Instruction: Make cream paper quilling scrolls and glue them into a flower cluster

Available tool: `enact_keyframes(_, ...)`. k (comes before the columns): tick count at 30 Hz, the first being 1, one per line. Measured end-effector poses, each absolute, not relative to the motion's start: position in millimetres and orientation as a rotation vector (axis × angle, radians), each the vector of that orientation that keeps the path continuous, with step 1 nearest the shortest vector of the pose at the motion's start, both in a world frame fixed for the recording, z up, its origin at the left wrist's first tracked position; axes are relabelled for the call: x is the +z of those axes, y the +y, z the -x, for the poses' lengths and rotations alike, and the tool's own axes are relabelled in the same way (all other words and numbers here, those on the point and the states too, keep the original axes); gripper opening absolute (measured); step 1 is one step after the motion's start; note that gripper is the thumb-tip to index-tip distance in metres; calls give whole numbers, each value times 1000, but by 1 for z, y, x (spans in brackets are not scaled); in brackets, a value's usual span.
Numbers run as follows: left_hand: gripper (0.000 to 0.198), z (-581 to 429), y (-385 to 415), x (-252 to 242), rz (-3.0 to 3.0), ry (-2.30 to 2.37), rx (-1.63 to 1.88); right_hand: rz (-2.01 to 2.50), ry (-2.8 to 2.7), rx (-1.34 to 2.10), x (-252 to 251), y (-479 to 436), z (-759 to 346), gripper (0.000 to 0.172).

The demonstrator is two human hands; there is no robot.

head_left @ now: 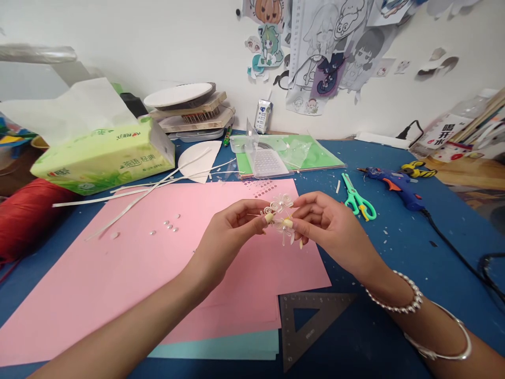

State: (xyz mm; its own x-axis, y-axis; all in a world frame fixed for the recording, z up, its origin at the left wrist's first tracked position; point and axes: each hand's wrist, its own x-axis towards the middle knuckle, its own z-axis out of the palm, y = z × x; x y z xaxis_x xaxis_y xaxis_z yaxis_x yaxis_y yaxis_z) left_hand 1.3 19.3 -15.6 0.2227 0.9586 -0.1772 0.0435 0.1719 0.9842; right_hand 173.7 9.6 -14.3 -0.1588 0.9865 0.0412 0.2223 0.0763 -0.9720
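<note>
Between both hands, above the pink paper (232, 279), is a delicate cream ornament (281, 204) of curled strips, with pearl beads at its flower-like centres. My left hand (232, 226) pinches its left side between thumb and fingers. The thumb and fingers of my right hand (327, 221) grip its right side; a bead bracelet and a bangle circle that wrist. Fingers hide part of the ornament. Several loose pearl beads (169, 226) lie on the pink paper to the left. Long white paper strips (150, 189) cross the paper's far left edge.
At right lie green scissors (357, 197), a blue glue gun (394, 187) with its black cord, and yellow-handled pliers (418, 169). A dark triangle ruler (294, 342) sits in front. A tissue pack (106, 152) and red thread spool (27, 218) stand left. Stacked boards (193, 113) are behind.
</note>
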Motion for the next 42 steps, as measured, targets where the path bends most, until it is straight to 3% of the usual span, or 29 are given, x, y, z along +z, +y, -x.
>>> enact_keyframes(12, 23, 2, 23, -19, -1003, 1048, 1039, 1196, -1525, 1152, -12, 12, -181, 23)
enact_keyframes(21, 20, 0, 22, -19, -983, 1039, 973, 1126, -1373, 1074, -17, 13, -179, 14)
enact_keyframes(42, 26, -2, 21, -15, -1086, 1055, 944, 1174, -1285, 1282, -17, 11, -174, 15)
